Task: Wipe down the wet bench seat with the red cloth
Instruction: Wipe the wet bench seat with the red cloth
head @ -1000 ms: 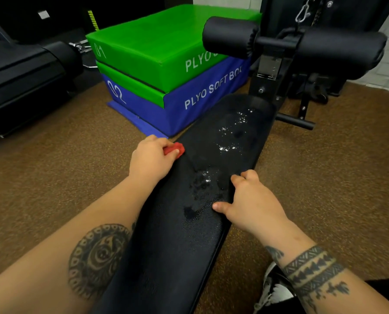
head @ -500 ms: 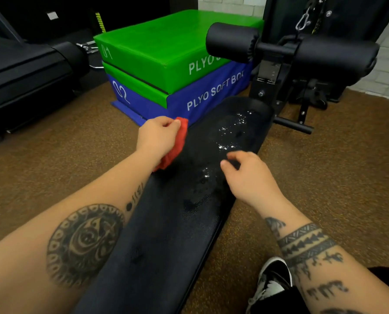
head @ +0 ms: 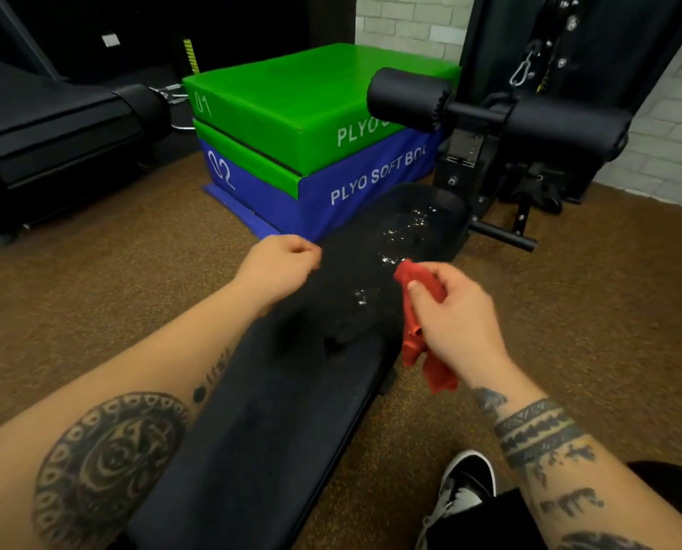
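Note:
A long black padded bench seat point(head: 275, 410) runs from the near left up to the far middle. Water drops point(head: 406, 232) glisten on its far half, with a smaller wet patch point(head: 361, 297) nearer. My right hand point(head: 458, 315) hovers over the seat's right edge, shut on the red cloth point(head: 418, 335), which hangs crumpled below the fingers. My left hand point(head: 279, 265) is over the seat's left edge, fingers curled loosely, holding nothing.
A green and blue stack of plyo soft boxes point(head: 303, 144) stands left of the bench's far end. Black roller pads point(head: 410, 99) and a machine frame point(head: 502, 216) rise behind the seat. A treadmill point(head: 53, 129) is far left. My shoe point(head: 466, 486) rests on brown rubber floor.
The red cloth has passed from my left hand to my right hand. My right hand lifted off the seat; my left hand stays at the left edge without the cloth.

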Available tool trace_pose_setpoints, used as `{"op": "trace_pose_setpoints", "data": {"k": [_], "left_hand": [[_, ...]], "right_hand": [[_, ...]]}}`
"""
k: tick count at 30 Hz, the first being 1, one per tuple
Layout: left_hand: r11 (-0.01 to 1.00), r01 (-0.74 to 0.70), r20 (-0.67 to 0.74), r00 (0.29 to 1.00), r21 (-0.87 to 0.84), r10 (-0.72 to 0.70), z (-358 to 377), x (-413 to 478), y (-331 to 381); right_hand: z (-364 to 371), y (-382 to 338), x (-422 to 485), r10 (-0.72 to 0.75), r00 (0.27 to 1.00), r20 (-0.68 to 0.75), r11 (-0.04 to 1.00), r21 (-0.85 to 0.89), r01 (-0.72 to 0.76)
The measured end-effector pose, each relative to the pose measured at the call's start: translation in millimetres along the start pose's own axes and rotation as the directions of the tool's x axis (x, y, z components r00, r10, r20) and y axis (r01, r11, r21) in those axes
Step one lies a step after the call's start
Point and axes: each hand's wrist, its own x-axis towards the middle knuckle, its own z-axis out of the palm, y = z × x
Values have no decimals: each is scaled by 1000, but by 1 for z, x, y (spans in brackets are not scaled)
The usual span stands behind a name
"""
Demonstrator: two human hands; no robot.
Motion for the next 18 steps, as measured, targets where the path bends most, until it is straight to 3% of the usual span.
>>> {"op": "trace_pose_setpoints", "data": {"k": [2, 4, 7, 9, 13, 18], "left_hand": [[984, 35, -89, 996, 173, -20, -6, -1, -32], [976, 25, -97, 995, 218, -4, -4, -8, -61], [917, -165, -56, 979, 364, 198, 10, -22, -88], [887, -201, -65, 966, 416, 250, 14, -26, -93], [880, -193, -73, 966, 435, 248, 14, -25, -91], [877, -207, -44, 967, 433, 249, 12, -27, -93]], "right_hand": [[22, 0, -24, -157, 984, 80, 980, -111, 165], [51, -2, -47, -310, 928, 207, 889, -283, 360], [82, -4, -65, -443, 839, 317, 681, -489, 544], [88, -4, -65, -474, 802, 364, 604, -528, 597], [85, -1, -53, -455, 805, 380, 615, -520, 593], [64, 10, -16, -189, 948, 257, 760, -573, 307]]}}
